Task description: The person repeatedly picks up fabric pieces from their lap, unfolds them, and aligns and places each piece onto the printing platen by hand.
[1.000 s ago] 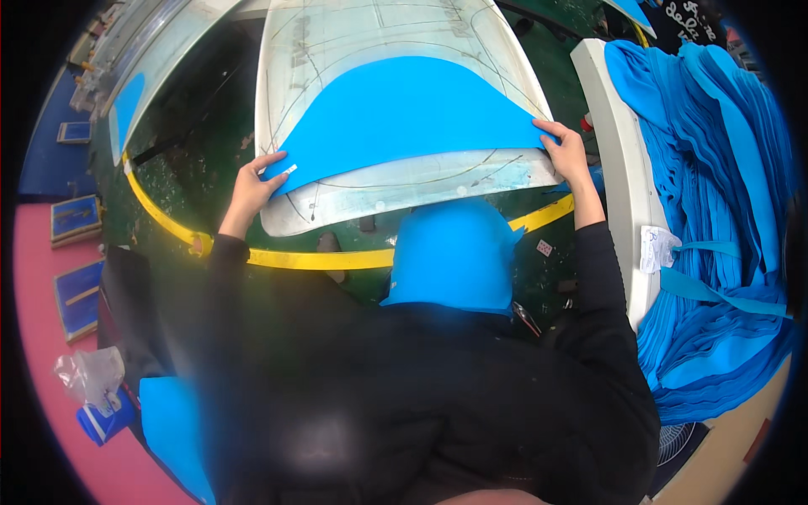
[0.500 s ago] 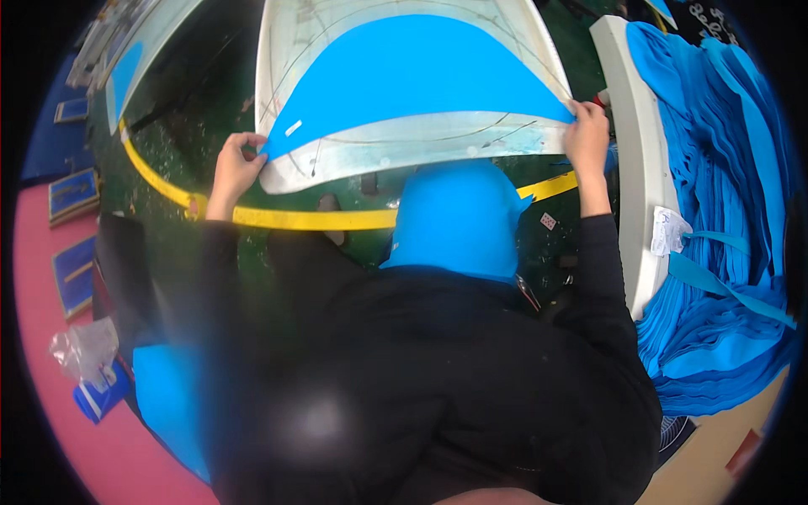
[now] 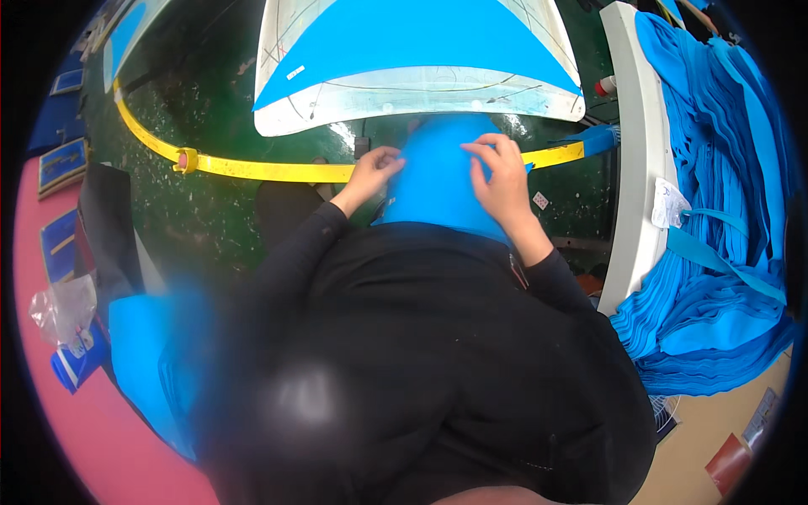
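Board (image 3: 404, 99), pale, marked with drawn curves, cut off by the upper rim of view. Stack of blue cloth (image 3: 715, 210), many-layered, beside a white upright panel (image 3: 635, 168) at right. Blue sheet (image 3: 421, 38), one piece: lies on the board, its tips close to the board's near-left and near-right corners, a strip of board bare along the near edge. Change noted: both hands have left the sheet's tips, which they gripped half a second earlier; by judgement, this sheet's placing is finished and the hands are free. Blue material (image 3: 442, 189), before the person's waist, now beneath the hands. Right hand (image 3: 502, 181): thumb and forefinger apart over that material, nothing clamped. Left hand (image 3: 370, 178): fingers curled at its left edge, thumb close; contact cannot be told. White tag (image 3: 295, 73): near the sheet's left tip.
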A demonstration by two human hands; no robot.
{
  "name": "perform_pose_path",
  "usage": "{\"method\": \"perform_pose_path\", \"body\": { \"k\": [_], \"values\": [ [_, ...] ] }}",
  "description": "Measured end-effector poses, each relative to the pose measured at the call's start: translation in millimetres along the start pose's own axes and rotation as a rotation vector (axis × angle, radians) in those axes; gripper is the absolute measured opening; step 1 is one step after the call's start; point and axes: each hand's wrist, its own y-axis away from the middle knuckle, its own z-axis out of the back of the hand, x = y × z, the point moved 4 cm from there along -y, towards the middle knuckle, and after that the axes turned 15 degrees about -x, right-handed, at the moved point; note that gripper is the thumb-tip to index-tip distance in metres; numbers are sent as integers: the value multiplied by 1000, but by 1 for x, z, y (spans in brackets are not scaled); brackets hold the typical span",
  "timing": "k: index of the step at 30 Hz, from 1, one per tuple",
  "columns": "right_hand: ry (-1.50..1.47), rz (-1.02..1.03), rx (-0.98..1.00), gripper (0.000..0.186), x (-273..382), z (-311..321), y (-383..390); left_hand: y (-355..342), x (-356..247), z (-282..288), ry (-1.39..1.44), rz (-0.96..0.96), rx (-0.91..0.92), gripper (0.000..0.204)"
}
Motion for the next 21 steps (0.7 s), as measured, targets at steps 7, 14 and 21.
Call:
{"method": "perform_pose_path", "body": {
  "k": [7, 14, 21],
  "values": [
    [-41, -27, 114, 17, 9, -15, 22, 11, -22, 10, -201, -145, -102, 21],
    [-48, -39, 91, 17, 7, -22, 23, 10, -32, 10, -351, -424, -206, 27],
    [-78, -74, 94, 13, 4, -26, 25, -4, -9, 0, -160, 45, 69, 31]
  ]
}}
